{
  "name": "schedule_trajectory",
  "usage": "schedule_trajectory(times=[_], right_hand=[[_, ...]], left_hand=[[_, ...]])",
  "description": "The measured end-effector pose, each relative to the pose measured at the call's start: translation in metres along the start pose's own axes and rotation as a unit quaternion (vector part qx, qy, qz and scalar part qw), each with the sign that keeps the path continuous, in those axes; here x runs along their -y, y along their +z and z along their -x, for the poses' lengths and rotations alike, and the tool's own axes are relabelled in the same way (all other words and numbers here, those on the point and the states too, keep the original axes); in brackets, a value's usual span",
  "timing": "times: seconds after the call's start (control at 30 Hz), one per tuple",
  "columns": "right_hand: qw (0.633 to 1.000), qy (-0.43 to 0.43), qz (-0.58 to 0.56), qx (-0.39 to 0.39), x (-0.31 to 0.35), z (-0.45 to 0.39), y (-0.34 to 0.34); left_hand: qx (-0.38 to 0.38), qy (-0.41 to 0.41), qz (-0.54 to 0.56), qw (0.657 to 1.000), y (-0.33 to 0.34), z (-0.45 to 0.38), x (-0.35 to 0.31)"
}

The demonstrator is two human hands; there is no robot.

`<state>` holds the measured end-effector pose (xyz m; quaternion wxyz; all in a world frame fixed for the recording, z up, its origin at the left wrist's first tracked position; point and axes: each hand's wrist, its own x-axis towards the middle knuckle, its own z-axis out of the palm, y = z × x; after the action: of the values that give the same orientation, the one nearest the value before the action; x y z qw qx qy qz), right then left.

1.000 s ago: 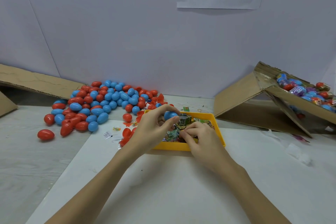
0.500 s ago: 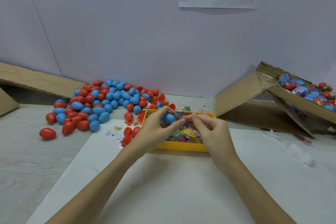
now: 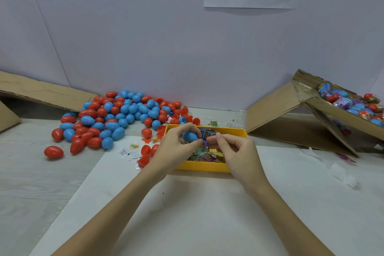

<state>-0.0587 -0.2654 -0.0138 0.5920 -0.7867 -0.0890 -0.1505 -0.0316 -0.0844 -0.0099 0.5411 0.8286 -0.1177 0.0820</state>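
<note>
My left hand (image 3: 177, 144) grips a blue plastic egg shell (image 3: 190, 136) above the yellow tray (image 3: 204, 166). My right hand (image 3: 234, 149) pinches a small colourful packet (image 3: 205, 135) right beside the shell's open side, fingertips of both hands nearly touching. The tray holds several small printed packets (image 3: 204, 155); part of it is hidden behind my hands.
A big pile of red and blue plastic eggs (image 3: 116, 117) lies at the back left, with one red egg (image 3: 53, 151) apart. A tilted cardboard box (image 3: 340, 110) at the right holds wrapped eggs. Cardboard flap (image 3: 41, 93) at far left. White sheet (image 3: 207, 214) under my arms.
My right hand lifted out of the tray with a small packet and brought it up to the blue shell in my left hand; both hands now meet above the tray.
</note>
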Motion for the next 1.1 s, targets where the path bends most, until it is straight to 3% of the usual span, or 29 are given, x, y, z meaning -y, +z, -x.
schedule_trajectory(times=[0.2,0.4,0.6,0.9,1.1], right_hand=[[0.996,0.012,0.086,-0.023,-0.003,0.002,-0.001],[0.993,-0.059,0.106,-0.009,0.002,0.002,-0.002],[0.972,-0.107,0.210,-0.004,0.002,0.005,0.000],[0.997,0.008,0.057,-0.047,-0.001,0.001,-0.005],[0.993,0.015,0.098,-0.056,-0.006,0.000,-0.005]], left_hand=[[-0.050,0.060,-0.156,0.985,0.004,0.005,0.001],[-0.014,0.082,-0.156,0.984,0.000,0.004,-0.004],[0.016,0.117,-0.180,0.977,0.001,0.008,-0.007],[-0.001,0.104,-0.181,0.978,0.004,0.009,-0.008],[-0.003,0.084,-0.184,0.979,-0.001,0.005,-0.008]])
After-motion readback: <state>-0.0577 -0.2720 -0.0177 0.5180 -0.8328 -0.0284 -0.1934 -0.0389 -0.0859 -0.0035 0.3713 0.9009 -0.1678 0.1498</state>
